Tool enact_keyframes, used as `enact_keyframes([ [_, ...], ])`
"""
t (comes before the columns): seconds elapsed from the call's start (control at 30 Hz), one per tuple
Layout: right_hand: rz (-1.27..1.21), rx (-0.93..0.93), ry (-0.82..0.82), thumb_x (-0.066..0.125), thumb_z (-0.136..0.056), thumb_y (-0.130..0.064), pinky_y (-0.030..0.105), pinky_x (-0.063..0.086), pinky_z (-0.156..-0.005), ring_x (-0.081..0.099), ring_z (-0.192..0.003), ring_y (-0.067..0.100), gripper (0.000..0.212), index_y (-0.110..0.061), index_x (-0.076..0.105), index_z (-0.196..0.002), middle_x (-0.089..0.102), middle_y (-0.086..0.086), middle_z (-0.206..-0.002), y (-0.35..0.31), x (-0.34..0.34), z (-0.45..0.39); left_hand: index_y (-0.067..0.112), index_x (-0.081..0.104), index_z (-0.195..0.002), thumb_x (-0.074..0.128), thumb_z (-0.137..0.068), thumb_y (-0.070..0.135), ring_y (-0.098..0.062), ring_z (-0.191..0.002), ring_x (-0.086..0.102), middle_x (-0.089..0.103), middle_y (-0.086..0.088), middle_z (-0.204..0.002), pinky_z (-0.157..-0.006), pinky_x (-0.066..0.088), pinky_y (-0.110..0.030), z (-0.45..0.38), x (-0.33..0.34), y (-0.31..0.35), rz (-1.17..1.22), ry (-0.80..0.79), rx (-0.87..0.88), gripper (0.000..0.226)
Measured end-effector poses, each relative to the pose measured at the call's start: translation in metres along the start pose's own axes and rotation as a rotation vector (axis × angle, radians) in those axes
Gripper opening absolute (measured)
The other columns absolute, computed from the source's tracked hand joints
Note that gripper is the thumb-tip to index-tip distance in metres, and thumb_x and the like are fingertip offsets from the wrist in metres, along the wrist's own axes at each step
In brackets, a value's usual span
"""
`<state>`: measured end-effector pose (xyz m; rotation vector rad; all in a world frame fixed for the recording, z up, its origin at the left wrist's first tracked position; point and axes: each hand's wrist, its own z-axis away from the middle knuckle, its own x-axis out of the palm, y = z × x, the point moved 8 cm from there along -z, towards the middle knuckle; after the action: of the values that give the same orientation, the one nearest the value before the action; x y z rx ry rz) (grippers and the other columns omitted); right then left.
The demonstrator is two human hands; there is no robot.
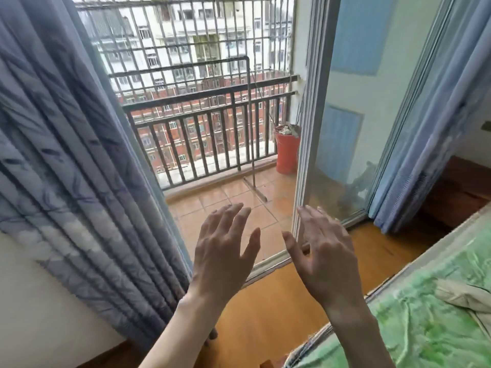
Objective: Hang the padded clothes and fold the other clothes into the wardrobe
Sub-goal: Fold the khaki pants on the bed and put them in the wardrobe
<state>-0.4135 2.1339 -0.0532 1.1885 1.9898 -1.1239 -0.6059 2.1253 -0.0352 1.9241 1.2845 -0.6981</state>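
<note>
Holding left hand [223, 251] and right hand [322, 254] up with fingers spread, gripping nothing, near the open balcony door [342, 107], bed [425, 314] possibly bearing crumpled clothes at right.

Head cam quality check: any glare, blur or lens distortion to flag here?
Head view: soft overcast daylight, no hard shadows; the glass door reflects a blue-panelled interior, veiling what lies behind it; wide-angle bowing bends the curtain and door frame; left hand and right hand are reasonably sharp, fingertips slightly soft; the far buildings look hazy.
</note>
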Motion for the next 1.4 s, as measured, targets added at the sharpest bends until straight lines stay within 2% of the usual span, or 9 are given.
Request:
enact_keyframes([
  [0.1, 0.026, 0.055, 0.013, 0.034, -0.104, -0.064, 0.04, 0.023, -0.124, 0.037, -0.15, 0.019, 0.065, -0.025, 0.046, -0.155, 0.05, -0.001, -0.157, 0.024, 0.009, -0.026, 0.017, 0.059, -0.144, 0.049, -0.105, 0.046, -0.023, -0.137, 0.052, 0.061, -0.002, -0.147, -0.113, 0.044, -0.042, -0.036, 0.027, -0.001, 0.032, -0.023, 0.04, 0.049],
  [0.5, 0.203, 0.273, 0.146, 0.038, -0.105, -0.062, 0.046, 0.033, -0.123, 0.042, -0.148, 0.021, 0.066, -0.018, 0.051, -0.152, 0.053, 0.003, -0.154, 0.13, 0.046, -0.128, 0.016, 0.061, -0.143, 0.052, -0.105, 0.045, -0.022, -0.137, 0.054, 0.061, -0.003, -0.147, -0.114, 0.042, -0.04, -0.183, 0.184, 0.029, 0.192, -0.139, 0.32, 0.048],
  [0.73, 0.372, 0.51, 0.289, 0.043, -0.105, -0.054, 0.045, 0.038, -0.119, 0.047, -0.145, 0.023, 0.06, -0.014, 0.055, -0.148, 0.056, 0.004, -0.151, 0.196, 0.05, -0.192, 0.013, 0.064, -0.137, 0.055, -0.104, 0.04, -0.024, -0.134, 0.056, 0.064, -0.004, -0.141, -0.109, 0.048, -0.046, -0.283, 0.287, 0.071, 0.424, -0.204, 0.526, 0.044],
  [0.87, 0.466, 0.661, 0.358, 0.045, -0.106, -0.052, 0.044, 0.039, -0.118, 0.05, -0.142, 0.024, 0.058, -0.014, 0.055, -0.148, 0.057, 0.005, -0.15, 0.234, 0.045, -0.215, 0.011, 0.063, -0.139, 0.058, -0.104, 0.037, -0.027, -0.135, 0.056, 0.064, -0.006, -0.141, -0.111, 0.047, -0.048, -0.32, 0.33, 0.103, 0.513, -0.257, 0.679, 0.044],
  [1.07, 0.602, 0.843, 0.343, 0.042, -0.106, -0.054, 0.046, 0.042, -0.115, 0.049, -0.143, 0.023, 0.061, -0.015, 0.051, -0.151, 0.056, 0.004, -0.151, 0.272, 0.029, -0.203, 0.009, 0.065, -0.137, 0.053, -0.105, 0.039, -0.028, -0.134, 0.057, 0.064, -0.008, -0.141, -0.115, 0.043, -0.045, -0.344, 0.371, 0.154, 0.653, -0.322, 0.805, 0.046],
  [1.4, 0.761, 1.111, 0.397, 0.045, -0.105, -0.051, 0.046, 0.045, -0.111, 0.055, -0.135, 0.025, 0.06, -0.01, 0.053, -0.149, 0.059, 0.008, -0.147, 0.317, -0.003, -0.146, 0.01, 0.063, -0.135, 0.053, -0.107, 0.038, -0.029, -0.133, 0.057, 0.063, -0.007, -0.14, -0.109, 0.047, -0.046, -0.324, 0.425, 0.251, 0.855, -0.471, 0.994, 0.041],
])
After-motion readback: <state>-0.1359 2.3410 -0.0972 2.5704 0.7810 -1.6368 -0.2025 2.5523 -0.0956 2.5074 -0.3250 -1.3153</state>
